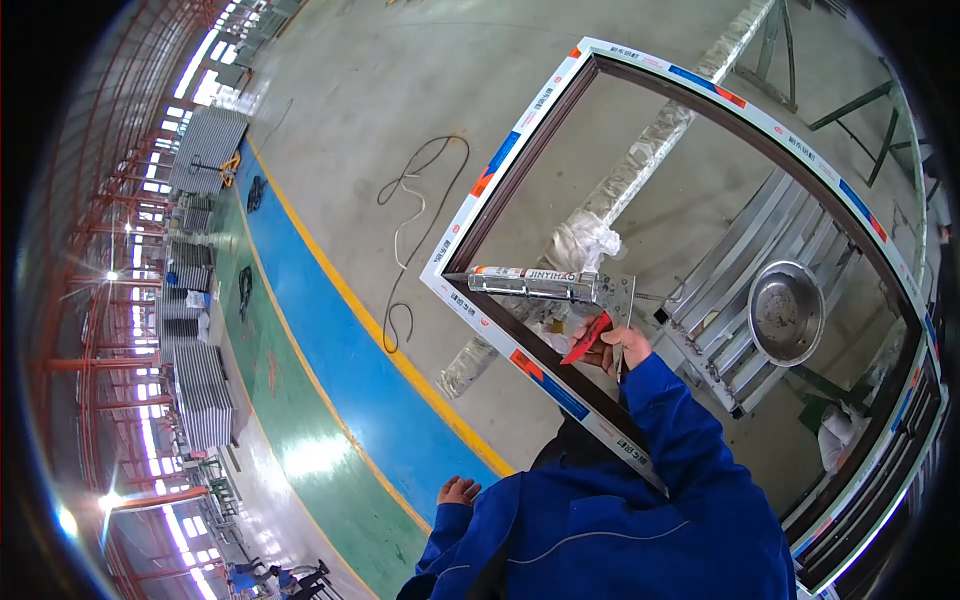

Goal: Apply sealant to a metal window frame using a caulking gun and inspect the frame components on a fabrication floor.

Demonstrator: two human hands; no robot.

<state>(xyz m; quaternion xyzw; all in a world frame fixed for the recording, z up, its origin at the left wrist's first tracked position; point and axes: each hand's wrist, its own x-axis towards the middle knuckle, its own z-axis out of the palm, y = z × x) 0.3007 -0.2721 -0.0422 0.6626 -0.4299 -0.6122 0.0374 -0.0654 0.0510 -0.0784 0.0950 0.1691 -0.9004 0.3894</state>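
Up front, the right hand (615, 347) grips a caulking gun (545, 284) by its red trigger, nozzle at the window frame (480, 205) corner; the left hand (458, 490) hangs loose, empty.

Factory hall: red steel columns (120, 300), painted floor lanes (330, 380) left of hands, stacked metal profiles (200, 395), window frame (520, 140) ahead.

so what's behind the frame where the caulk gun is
Through the frame opening: concrete floor, a wrapped bar, white rags, grey profiles and a metal bowl. The caulk gun and right hand cover a little.
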